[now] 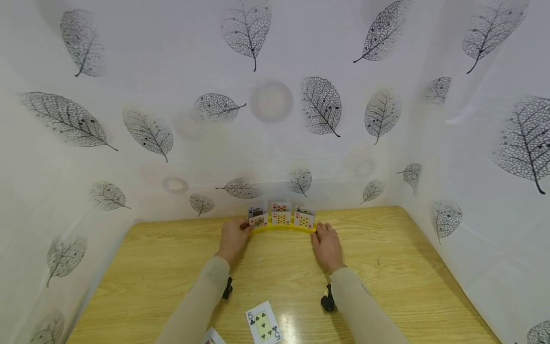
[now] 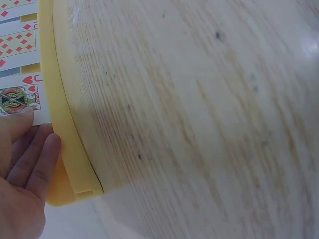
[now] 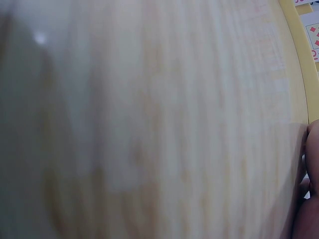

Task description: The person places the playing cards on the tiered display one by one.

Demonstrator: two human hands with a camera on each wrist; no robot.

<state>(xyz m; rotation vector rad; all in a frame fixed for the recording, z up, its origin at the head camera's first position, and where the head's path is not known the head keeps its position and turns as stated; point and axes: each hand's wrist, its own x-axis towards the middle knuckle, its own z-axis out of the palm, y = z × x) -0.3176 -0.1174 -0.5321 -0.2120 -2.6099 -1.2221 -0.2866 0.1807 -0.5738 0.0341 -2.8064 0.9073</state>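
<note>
A curved yellow card holder [image 1: 283,227] stands near the table's back edge, with playing cards upright in two rows. My left hand [image 1: 234,237] is at its left end. In the left wrist view the thumb lies over the edge of the jack of hearts [image 2: 19,99], and the other fingers [image 2: 47,159] are beside the card and touch the holder's end. My right hand [image 1: 328,246] grips the holder's right end, thumb in front; its other fingertips are partly hidden. Between the hands, a ten of diamonds [image 1: 281,218] and another diamonds card [image 1: 303,220] stand in front.
A five of clubs [image 1: 263,322] lies face up on the wooden table [image 1: 386,267] near me. Another card [image 1: 212,337] shows partly beside my left sleeve. A white leaf-patterned curtain [image 1: 275,148] hangs behind the table and along its sides.
</note>
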